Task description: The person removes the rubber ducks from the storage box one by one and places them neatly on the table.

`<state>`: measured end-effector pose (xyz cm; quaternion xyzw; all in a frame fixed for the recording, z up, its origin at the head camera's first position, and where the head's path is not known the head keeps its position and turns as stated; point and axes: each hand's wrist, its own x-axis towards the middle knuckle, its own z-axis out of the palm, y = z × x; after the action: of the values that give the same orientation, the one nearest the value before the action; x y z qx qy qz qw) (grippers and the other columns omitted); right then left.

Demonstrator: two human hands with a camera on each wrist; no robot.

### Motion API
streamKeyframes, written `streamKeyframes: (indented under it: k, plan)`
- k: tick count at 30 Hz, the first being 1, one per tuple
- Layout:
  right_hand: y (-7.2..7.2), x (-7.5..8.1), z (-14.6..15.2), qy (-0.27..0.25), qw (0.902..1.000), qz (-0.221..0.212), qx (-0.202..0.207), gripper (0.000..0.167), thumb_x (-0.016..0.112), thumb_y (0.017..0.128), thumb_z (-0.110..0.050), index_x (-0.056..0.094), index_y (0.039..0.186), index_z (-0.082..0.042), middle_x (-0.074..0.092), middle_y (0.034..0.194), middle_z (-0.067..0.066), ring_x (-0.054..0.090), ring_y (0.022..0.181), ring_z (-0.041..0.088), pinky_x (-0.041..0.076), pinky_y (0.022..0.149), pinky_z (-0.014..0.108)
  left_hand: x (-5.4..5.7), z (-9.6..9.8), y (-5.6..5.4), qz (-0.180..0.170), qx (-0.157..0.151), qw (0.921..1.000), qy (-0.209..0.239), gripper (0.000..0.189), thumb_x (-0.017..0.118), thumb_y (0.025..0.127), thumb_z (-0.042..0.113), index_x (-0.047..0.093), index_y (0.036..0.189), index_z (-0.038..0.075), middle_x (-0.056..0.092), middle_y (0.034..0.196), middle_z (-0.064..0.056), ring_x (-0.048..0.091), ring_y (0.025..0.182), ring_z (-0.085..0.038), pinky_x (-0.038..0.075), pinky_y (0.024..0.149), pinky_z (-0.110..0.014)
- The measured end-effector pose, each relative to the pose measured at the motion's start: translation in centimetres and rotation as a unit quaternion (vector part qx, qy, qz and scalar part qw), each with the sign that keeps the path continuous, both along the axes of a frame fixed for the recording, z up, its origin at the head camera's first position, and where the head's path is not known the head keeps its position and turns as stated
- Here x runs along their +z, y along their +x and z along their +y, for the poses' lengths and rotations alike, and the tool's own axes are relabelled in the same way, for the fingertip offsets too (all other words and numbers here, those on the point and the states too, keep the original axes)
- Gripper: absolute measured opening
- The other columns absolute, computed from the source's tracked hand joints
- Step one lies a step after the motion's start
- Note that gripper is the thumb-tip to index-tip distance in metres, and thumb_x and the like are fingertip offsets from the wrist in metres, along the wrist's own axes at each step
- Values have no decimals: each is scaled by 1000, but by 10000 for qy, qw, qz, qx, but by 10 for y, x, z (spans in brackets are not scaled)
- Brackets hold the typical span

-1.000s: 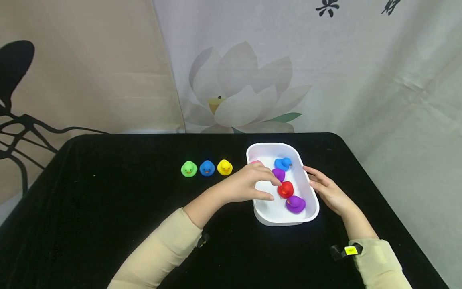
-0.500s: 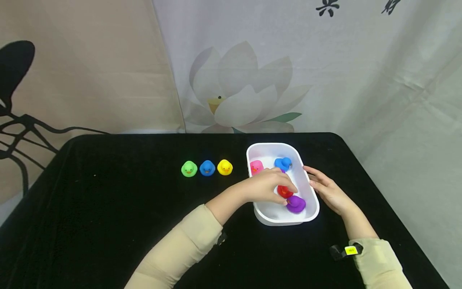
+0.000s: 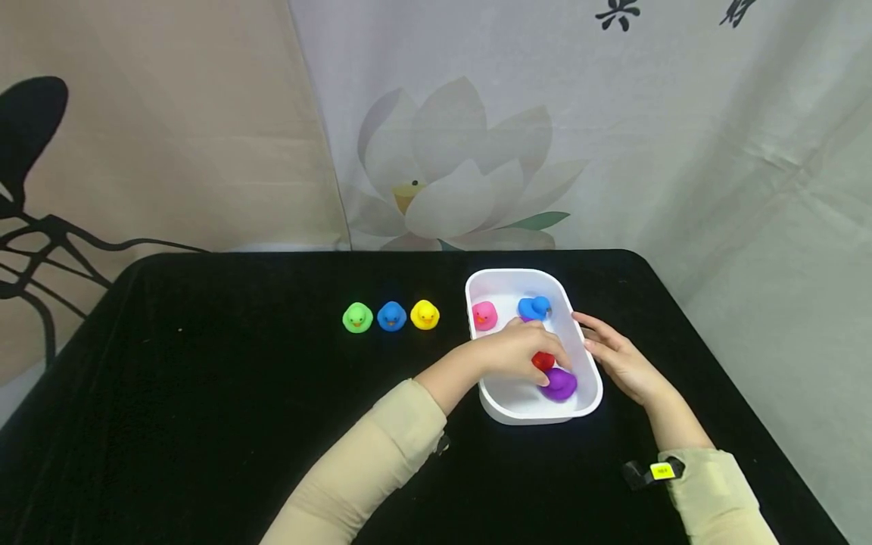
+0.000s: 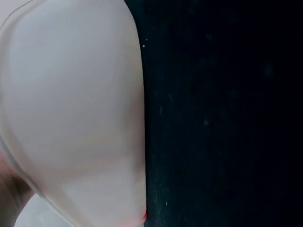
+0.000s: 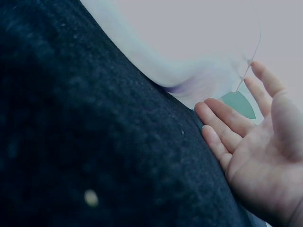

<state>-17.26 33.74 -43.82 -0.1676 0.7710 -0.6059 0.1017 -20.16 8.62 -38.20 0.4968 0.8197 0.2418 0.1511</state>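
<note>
In the head view my left hand (image 3: 521, 354) reaches into a white plastic box (image 3: 507, 412). Its thumb and fingers curl around a red rubber duck (image 3: 543, 361), which they partly cover. A purple rubber duck (image 3: 560, 384) sits right beside the thumb. Behind the knuckles, a second purple duck is mostly hidden. A pink duck (image 3: 484, 316) and a blue duck (image 3: 534, 308) lie at the box's far end. My right hand (image 3: 623, 363) rests its extended fingertips against the box's right side; the right wrist view shows this hand (image 5: 265, 137) with the palm visible.
Left of the box, a green duck (image 3: 357, 318), a blue duck (image 3: 391, 316) and a yellow duck (image 3: 425, 315) stand in a row on the black-covered table (image 3: 204, 393). A lotus-printed curtain (image 3: 463, 151) hangs behind. A black chair (image 3: 41, 235) stands at left.
My left hand has moved right and down inside the box, from above the ducks to around the red duck, uncovering the pink duck. The right hand has stayed still.
</note>
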Motion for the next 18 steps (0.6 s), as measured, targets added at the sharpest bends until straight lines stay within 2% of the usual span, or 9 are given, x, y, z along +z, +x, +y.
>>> streamKeyframes:
  k: [6,12,18]
  plan:
    - [1,0,0,-11,10000,-21,-36,47,41,102,-13,32,148,-9,46,133,8,52,115,12,45,90,26,-4,6,-1,-10,42,9998,-184,40,77,81,24,69,120,27,62,113,19,42,106,-2,30,94,-27]
    - [0,0,0,59,10000,-37,-52,48,41,102,-14,31,149,-9,43,137,17,52,116,12,44,91,28,-5,9,-2,114,27,9993,-364,41,78,81,24,69,120,27,62,114,17,42,105,-4,31,91,-25]
    - [1,0,-1,86,9999,-48,-68,48,41,102,-15,31,149,-10,40,138,22,51,116,12,44,91,30,-6,10,-2,86,59,9992,-394,41,78,80,25,69,120,26,62,109,18,42,103,-4,32,88,-22]
